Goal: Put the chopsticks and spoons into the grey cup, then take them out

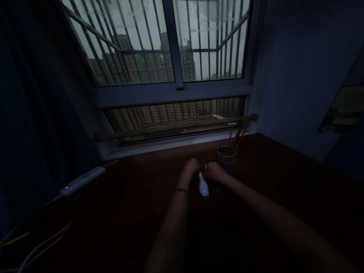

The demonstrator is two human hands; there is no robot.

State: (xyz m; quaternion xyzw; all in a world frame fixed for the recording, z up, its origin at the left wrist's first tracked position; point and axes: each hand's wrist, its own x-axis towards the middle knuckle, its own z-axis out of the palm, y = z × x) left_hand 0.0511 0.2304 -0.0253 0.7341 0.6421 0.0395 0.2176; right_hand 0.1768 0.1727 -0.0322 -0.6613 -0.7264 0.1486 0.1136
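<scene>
In the head view, a white spoon points its rounded bowl toward me, and its narrow handle end runs up between my hands. My left hand, with a dark bracelet at the wrist, is closed just beyond and left of that handle end. Close to it on the right, my right hand is closed too, a ring on one finger. The fingertips of both hands are turned away or in shadow, so I cannot tell what they grip or whether they touch the spoon. A grey cup with several thin sticks stands right beside my right hand.
A white power strip lies at the left of the dark wooden table. White cables and a yellow strip are at the near left. Behind the table are a barred window and a horizontal pipe; the room is dim.
</scene>
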